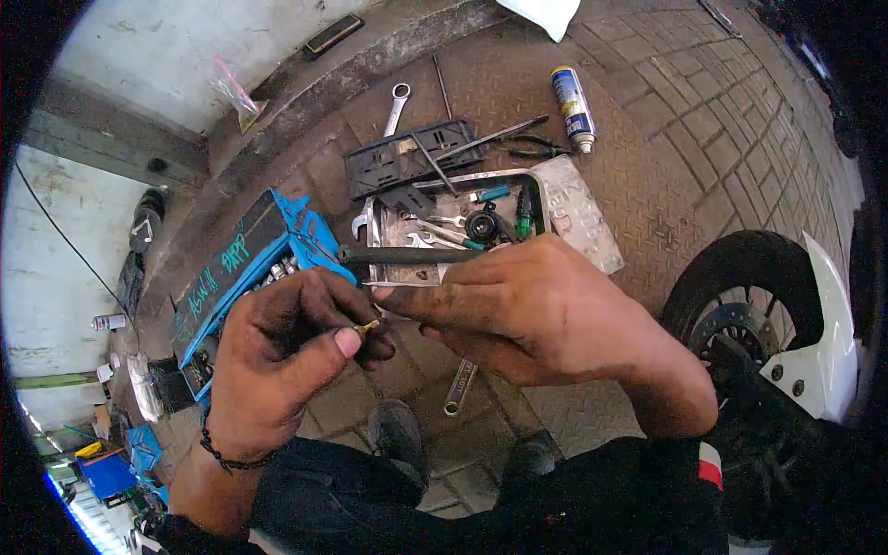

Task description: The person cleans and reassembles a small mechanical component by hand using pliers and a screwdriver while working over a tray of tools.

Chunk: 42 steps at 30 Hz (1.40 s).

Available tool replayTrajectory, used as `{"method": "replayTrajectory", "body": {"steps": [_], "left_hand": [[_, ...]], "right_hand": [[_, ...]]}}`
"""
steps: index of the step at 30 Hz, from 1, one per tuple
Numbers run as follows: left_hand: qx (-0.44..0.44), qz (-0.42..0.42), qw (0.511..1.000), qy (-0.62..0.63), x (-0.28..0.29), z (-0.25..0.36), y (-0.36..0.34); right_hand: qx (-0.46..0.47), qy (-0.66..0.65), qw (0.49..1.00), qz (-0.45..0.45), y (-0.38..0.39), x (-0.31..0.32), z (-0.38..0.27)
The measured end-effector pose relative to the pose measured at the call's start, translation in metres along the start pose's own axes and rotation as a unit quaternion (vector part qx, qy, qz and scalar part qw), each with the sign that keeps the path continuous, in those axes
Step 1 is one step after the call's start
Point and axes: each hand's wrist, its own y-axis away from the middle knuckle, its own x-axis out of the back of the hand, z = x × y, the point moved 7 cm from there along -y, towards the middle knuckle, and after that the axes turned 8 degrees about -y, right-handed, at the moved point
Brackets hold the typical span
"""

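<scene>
A small brass-coloured part is pinched between the thumb and fingers of my left hand, which is dark with grime. Close to its right, my right hand is closed, its fingertips reaching toward the left fingers. Whatever the right fingers hold is hidden. A dark green rod-like tool shows just beyond the right hand; I cannot tell whether the hand touches it. Below and behind both hands stands a metal tray with wrenches, a round black part and a green-handled tool.
A blue toolbox with sockets stands left. Beyond the tray lie a black plastic plate, a ring wrench, pliers and a spray can. Another wrench lies near my feet. A motorcycle wheel is at right.
</scene>
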Motion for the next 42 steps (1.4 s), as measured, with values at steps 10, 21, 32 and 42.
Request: {"method": "replayTrajectory", "body": {"steps": [10, 21, 32, 42], "left_hand": [[-0.006, 0.024, 1.0, -0.018, 0.001, 0.001, -0.003], [0.02, 0.043, 0.997, -0.063, 0.002, 0.002, 0.0], [-0.027, 0.039, 0.982, -0.184, -0.002, 0.002, 0.002], [-0.092, 0.07, 0.936, -0.331, -0.004, 0.012, 0.006]], "right_hand": [[0.016, -0.059, 0.998, 0.022, -0.001, 0.001, 0.005], [0.018, 0.043, 0.999, 0.0, -0.002, -0.003, -0.003], [-0.081, -0.164, 0.983, 0.017, 0.002, -0.022, 0.014], [-0.153, -0.276, 0.948, 0.028, 0.002, -0.027, 0.023]]}}
